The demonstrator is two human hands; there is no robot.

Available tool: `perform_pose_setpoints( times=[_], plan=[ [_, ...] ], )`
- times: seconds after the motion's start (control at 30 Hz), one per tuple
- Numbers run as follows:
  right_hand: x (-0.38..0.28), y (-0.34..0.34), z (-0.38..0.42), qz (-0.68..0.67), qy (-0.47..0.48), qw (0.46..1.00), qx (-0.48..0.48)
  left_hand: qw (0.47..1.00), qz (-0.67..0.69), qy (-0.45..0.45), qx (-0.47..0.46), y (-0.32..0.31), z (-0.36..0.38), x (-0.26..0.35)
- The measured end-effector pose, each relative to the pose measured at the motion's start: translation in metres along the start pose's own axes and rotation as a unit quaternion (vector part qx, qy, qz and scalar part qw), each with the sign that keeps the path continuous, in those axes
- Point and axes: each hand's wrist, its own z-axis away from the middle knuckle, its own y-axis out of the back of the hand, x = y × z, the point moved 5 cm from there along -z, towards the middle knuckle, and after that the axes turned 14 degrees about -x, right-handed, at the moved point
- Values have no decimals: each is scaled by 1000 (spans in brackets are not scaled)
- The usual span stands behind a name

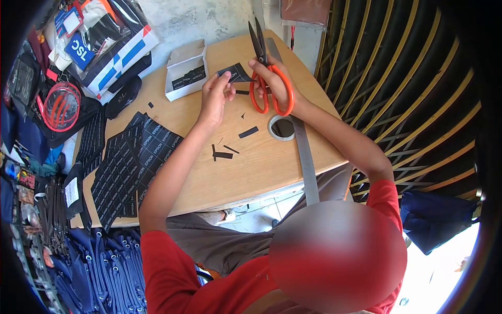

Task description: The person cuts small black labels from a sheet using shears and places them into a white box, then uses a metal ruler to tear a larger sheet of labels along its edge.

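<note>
Between the fingers of my left hand [215, 97] is a small black printed piece [235, 73], held above the wooden table. My right hand [276, 86] grips scissors with orange handles [288, 99]; their dark blades point up and away from the piece. The fingertips of my right hand are close to the right end of the piece; whether they touch it, I cannot tell. Behind my left hand, an open white box [175, 90] holds black printed pieces [189, 77]. Several thin black offcuts [224, 155] lie on the table below my hands.
Black printed sheets [123, 172] cover the table's left part. A tape roll [281, 127] sits beside a long metal ruler [306, 157] on the table [251, 178]. Bags and packages [115, 52] are piled at the back left. A folding metal gate [408, 94] stands at the right.
</note>
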Motion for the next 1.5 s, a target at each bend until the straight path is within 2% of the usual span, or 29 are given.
perform_pose_setpoints(
  times=[0.17,0.23,0.33,0.37,0.43,0.57,0.67,0.73,0.8,0.83,0.93,1.0,1.17,1.23,1.27,1.37,1.43,1.47,1.5],
  plan=[
    [-2,-5,2,43,-35,998,-33,998,55,-6,-3,-2,-2,2],
    [1,-6,1,41,-56,997,-36,996,83,21,-15,-3,-1,0],
    [8,-4,1,16,-93,994,-55,992,123,14,-17,-3,-3,0],
    [8,-3,0,17,-94,994,-55,992,124,13,-18,-3,-2,0],
    [9,-5,3,4,-155,984,-81,996,64,20,-51,-6,-2,2],
    [6,-7,4,37,-160,982,-92,995,7,44,-91,-14,2,2],
    [16,-2,3,-5,-154,986,-70,994,18,33,-100,-30,5,10],
    [13,-3,4,-44,-99,994,-20,992,-13,43,-115,-30,4,5],
    [13,0,3,-63,-106,992,12,990,-44,52,-127,-26,2,-1],
    [15,2,4,-82,-115,989,43,990,-22,58,-124,-20,1,-4],
    [12,6,-1,-103,-107,989,9,992,24,54,-114,-8,-3,-5],
    [12,7,0,-93,-101,991,0,996,63,33,-51,-2,-3,-2],
    [17,0,1,-88,-93,992,3,993,96,50,-52,-14,3,4],
    [19,-2,2,-116,-83,990,13,988,75,81,-110,-17,2,-3],
    [19,-4,3,-115,-83,990,11,988,75,79,-109,-16,2,-6],
    [17,-7,5,-102,-57,993,29,993,62,82,-62,-13,3,-7],
    [13,-14,7,-40,-31,999,15,994,-101,34,-2,-7,3,7],
    [14,-18,9,-39,-29,999,12,994,-102,30,-1,-5,1,13],
    [15,-23,11,-84,-42,995,18,986,-161,-15,40,-1,1,31]
  ],
)
